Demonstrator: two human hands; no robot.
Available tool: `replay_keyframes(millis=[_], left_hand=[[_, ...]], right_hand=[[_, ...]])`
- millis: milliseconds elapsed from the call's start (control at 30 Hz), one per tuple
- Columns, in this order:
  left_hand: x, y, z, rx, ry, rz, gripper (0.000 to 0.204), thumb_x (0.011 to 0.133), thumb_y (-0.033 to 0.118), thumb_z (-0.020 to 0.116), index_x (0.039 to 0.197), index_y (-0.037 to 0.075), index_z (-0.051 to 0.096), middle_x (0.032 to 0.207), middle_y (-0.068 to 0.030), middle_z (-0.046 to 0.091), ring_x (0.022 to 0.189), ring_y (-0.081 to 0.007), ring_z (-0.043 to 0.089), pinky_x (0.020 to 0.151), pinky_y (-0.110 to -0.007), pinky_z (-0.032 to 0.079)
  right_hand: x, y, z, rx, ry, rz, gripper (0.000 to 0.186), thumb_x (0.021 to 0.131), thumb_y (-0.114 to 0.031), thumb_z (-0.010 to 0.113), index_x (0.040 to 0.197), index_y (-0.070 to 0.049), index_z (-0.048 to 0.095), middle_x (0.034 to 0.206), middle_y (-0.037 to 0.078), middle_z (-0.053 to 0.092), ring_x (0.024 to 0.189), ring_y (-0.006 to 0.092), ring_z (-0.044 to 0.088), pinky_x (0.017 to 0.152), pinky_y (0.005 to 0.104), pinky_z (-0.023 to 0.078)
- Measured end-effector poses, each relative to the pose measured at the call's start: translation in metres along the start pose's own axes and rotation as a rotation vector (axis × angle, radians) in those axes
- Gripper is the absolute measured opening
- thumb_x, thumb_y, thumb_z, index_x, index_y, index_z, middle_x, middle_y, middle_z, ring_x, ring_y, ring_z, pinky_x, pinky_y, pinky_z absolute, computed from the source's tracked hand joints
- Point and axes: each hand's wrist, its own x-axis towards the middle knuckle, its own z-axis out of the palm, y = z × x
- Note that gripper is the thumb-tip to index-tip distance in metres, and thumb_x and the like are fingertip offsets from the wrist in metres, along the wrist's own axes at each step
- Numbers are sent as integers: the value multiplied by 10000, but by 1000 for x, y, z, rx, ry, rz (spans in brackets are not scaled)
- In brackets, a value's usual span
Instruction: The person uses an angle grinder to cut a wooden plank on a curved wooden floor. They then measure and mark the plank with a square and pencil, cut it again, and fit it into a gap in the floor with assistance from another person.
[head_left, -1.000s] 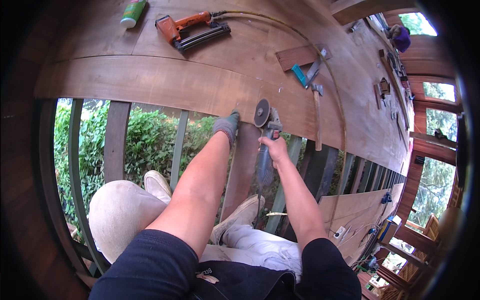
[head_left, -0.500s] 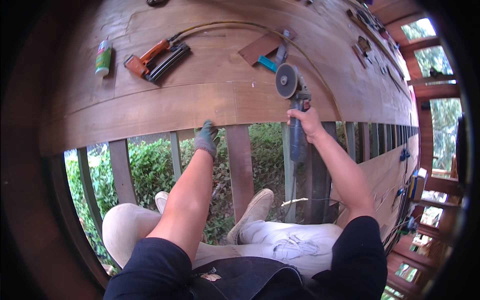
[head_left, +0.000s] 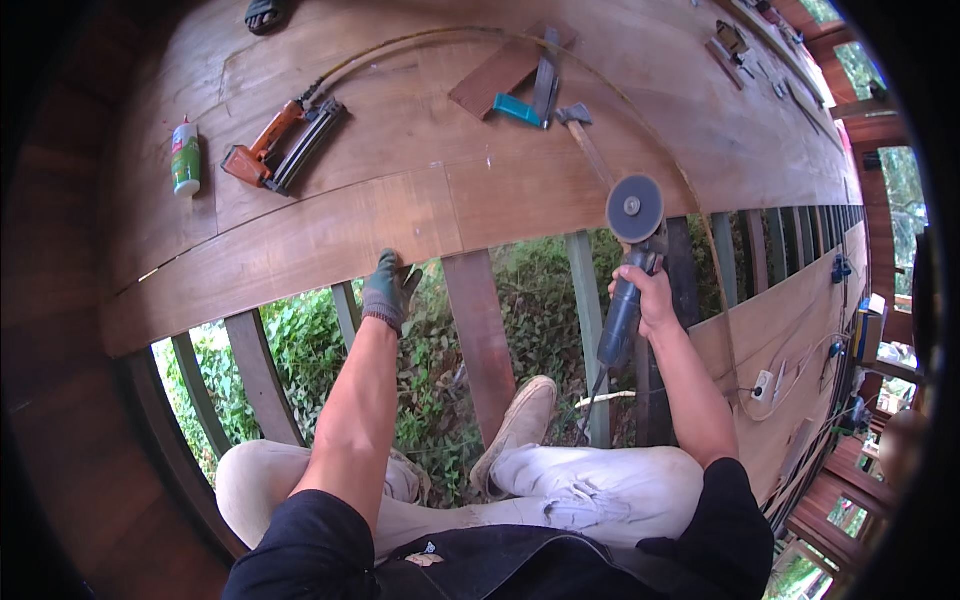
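My gloved left hand point(head_left: 383, 295) grips the near edge of the wooden board point(head_left: 330, 230). My bare right hand point(head_left: 645, 295) holds a blue angle grinder point(head_left: 624, 320) over the open joists, its disc point(head_left: 633, 207) upward near the board's edge. Just beyond the disc lies a hammer point(head_left: 588, 142). An orange nail gun point(head_left: 262, 148) with a yellow hose point(head_left: 440, 32) rests on the boards, left of a teal-handled tool point(head_left: 518, 108) and a short brown plank point(head_left: 480, 85). A green-and-white bottle point(head_left: 186, 160) lies at the left.
Spaced joists point(head_left: 478, 340) below show foliage through their gaps, under my legs and shoes. A lower plywood sheet point(head_left: 800, 350) with cords and a white socket block point(head_left: 762, 386) is at the right. More tools and long timber pieces point(head_left: 740, 55) lie at the far right.
The view has shifted. My right hand has carried the grinder to the right, away from my left hand, uncovering the hammer seen a second ago. My left hand remains at the board's edge.
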Motion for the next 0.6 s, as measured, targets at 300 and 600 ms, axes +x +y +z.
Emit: replay_keyframes(millis=[300, 600], left_hand=[[-6, 10, 7, 283, 66, -90, 400, 1015, 532, 615, 1058, 135, 626, 1039, -66, 633, 1076, -289, 674, 964, -536, 550], [-28, 85, 49, 1472, -137, -335, 571, 1021, 539, 489, 1205, 19, 636, 1032, -166, 721, 956, -360, 726, 851, -498, 568]], right_hand=[[27, 1, 27, 29, -108, -93, 259, 852, -177, 773, 1011, -37, 623, 863, 88, 693, 709, 189, 704, 654, 346, 587], [30, 2, 20, 22, -143, -103, 303, 818, -152, 795, 1032, -42, 610, 851, 65, 669, 723, 177, 697, 647, 342, 582]])
